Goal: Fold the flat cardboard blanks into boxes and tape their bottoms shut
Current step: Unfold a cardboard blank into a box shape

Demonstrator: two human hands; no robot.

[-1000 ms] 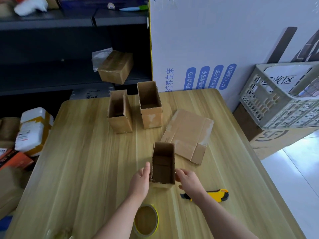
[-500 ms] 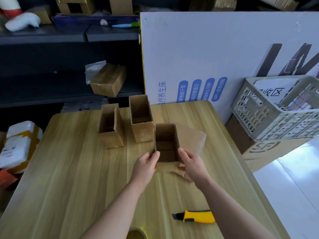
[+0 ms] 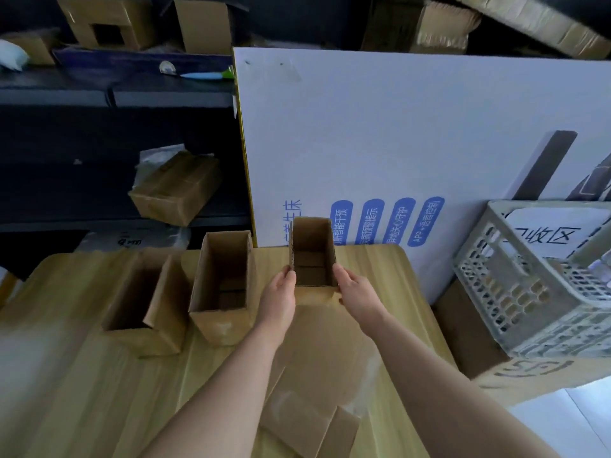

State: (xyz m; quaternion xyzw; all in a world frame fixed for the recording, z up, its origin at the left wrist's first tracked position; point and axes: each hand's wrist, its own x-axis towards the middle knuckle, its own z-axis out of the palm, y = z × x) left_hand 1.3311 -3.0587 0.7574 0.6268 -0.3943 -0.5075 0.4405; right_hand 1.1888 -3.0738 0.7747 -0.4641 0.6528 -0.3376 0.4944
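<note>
Now | your left hand (image 3: 279, 294) and right hand (image 3: 355, 292) grip the open-topped brown cardboard box (image 3: 312, 256) | squeeze harder, walls may buckle.

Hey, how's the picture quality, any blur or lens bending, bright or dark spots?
Head view: wide-angle bending tilts the white board; blur softens the crate and the flat blank; the box between left hand and right hand is sharper; floor at right bright, shelves dark.
</note>
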